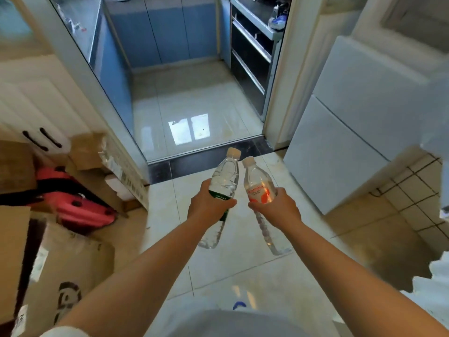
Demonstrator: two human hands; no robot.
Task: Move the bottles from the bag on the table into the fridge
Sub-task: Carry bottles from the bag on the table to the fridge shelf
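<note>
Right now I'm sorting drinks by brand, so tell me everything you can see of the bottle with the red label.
The red-labelled bottle is clear plastic with a pale cap, looks full of clear liquid, and wears a white label with red-orange print too blurred to read. The right hand grips it around the label, fingers curled round. It is held in the air above the tiled floor, tilted, cap pointing away and up, base toward the person. Its cap sits close beside the other bottle's, whether touching I cannot tell.
</note>
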